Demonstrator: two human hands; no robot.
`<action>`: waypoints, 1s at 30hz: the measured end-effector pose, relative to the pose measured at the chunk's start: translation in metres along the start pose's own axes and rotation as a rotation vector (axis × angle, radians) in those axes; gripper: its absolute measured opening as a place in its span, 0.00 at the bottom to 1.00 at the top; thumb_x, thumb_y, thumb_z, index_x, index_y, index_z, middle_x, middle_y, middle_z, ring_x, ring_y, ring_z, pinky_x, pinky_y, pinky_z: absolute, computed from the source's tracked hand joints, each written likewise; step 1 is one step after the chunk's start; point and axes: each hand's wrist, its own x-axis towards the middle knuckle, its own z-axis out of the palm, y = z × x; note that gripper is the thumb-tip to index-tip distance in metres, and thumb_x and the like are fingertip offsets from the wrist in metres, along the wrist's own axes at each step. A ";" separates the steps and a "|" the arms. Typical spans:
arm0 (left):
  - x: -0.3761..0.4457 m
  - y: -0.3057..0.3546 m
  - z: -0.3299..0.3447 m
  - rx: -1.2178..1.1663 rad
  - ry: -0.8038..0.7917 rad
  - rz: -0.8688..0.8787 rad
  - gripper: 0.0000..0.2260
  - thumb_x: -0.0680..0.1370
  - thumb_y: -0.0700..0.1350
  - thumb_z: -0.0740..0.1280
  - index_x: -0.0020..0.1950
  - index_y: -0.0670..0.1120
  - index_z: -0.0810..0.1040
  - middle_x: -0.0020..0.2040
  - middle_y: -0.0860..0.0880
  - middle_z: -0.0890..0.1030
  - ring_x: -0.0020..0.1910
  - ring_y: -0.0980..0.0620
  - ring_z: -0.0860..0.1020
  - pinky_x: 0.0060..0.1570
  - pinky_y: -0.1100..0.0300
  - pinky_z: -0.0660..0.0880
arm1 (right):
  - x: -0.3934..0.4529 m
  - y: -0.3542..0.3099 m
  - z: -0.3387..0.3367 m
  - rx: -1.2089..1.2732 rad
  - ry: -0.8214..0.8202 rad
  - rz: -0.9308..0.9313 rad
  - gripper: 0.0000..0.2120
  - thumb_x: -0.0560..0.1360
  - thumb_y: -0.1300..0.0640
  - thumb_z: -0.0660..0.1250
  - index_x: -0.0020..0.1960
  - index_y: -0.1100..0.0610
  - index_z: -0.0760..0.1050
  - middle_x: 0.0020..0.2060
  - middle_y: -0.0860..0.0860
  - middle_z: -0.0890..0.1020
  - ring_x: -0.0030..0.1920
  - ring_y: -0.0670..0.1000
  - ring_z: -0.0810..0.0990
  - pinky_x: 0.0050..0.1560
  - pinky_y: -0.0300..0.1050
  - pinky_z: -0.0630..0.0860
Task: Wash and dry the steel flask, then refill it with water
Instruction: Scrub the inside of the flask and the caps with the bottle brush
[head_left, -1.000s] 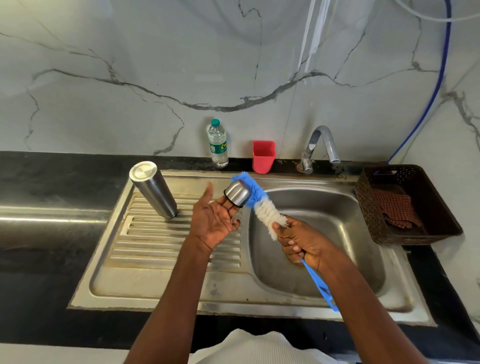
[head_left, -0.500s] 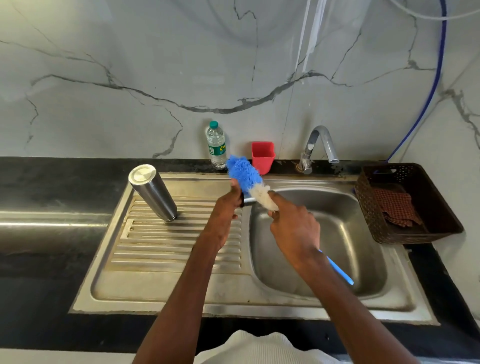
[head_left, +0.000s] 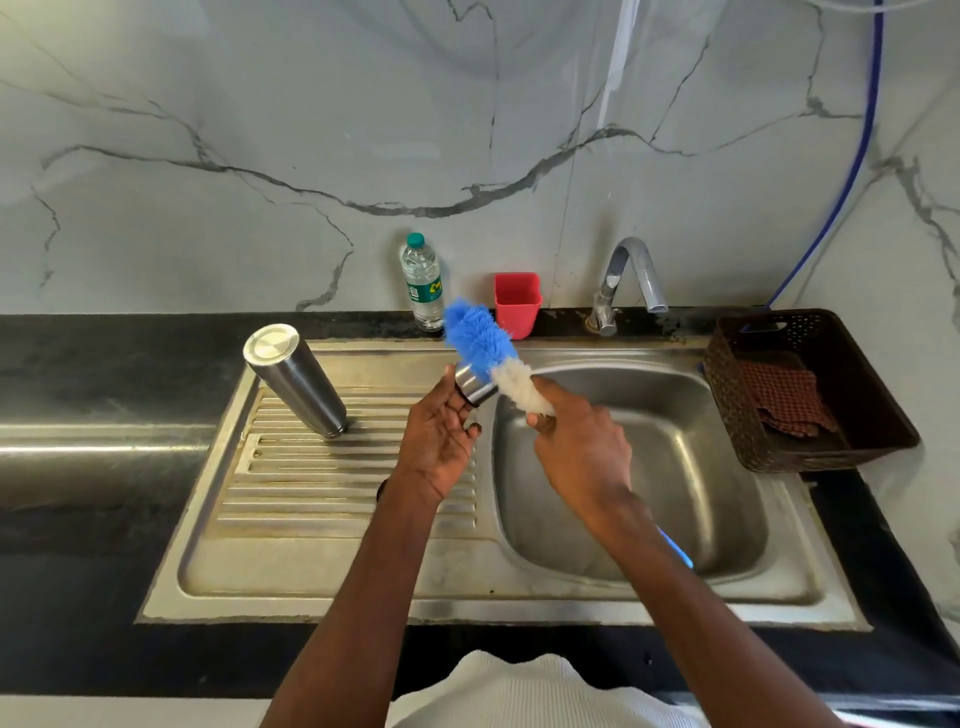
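Over the sink's divider, one small steel cap (head_left: 474, 387) is held in the left hand (head_left: 439, 441), fingers curled round it. One bottle brush (head_left: 491, 358), blue at the tip and white lower down, is gripped by the right hand (head_left: 582, 452) just below the bristles, and the bristles are pressed against the cap. The blue handle end is seen poking out under the right forearm.

One steel flask (head_left: 296, 382) is stood upside down on the ribbed drainboard (head_left: 311, 483), well apart from both hands. Along the back of the black table (head_left: 104, 374) are lined up one plastic water bottle (head_left: 423, 283), one red cup (head_left: 517, 304) and one tap (head_left: 628, 280). One dark basket (head_left: 878, 447) with a checked cloth (head_left: 787, 397) inside is sat right of the basin (head_left: 675, 467).
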 end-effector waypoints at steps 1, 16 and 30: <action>0.001 0.002 -0.002 -0.038 0.011 0.013 0.15 0.82 0.55 0.67 0.63 0.47 0.82 0.57 0.46 0.86 0.51 0.52 0.81 0.39 0.58 0.69 | 0.004 0.002 -0.002 0.052 -0.004 0.027 0.24 0.81 0.52 0.67 0.74 0.37 0.70 0.57 0.53 0.85 0.56 0.59 0.83 0.53 0.51 0.78; -0.002 0.010 0.003 0.240 0.057 0.103 0.29 0.83 0.67 0.56 0.74 0.50 0.77 0.61 0.52 0.86 0.64 0.54 0.79 0.53 0.52 0.66 | -0.034 0.006 -0.008 0.052 -0.008 0.023 0.25 0.82 0.52 0.64 0.77 0.35 0.66 0.53 0.55 0.85 0.52 0.61 0.83 0.51 0.54 0.80; -0.010 0.004 -0.006 0.796 -0.053 0.423 0.23 0.86 0.58 0.59 0.42 0.45 0.84 0.41 0.55 0.82 0.43 0.60 0.76 0.52 0.62 0.72 | 0.002 0.007 -0.067 -0.308 -0.089 -0.093 0.19 0.81 0.52 0.66 0.70 0.38 0.74 0.57 0.49 0.84 0.57 0.58 0.82 0.49 0.49 0.73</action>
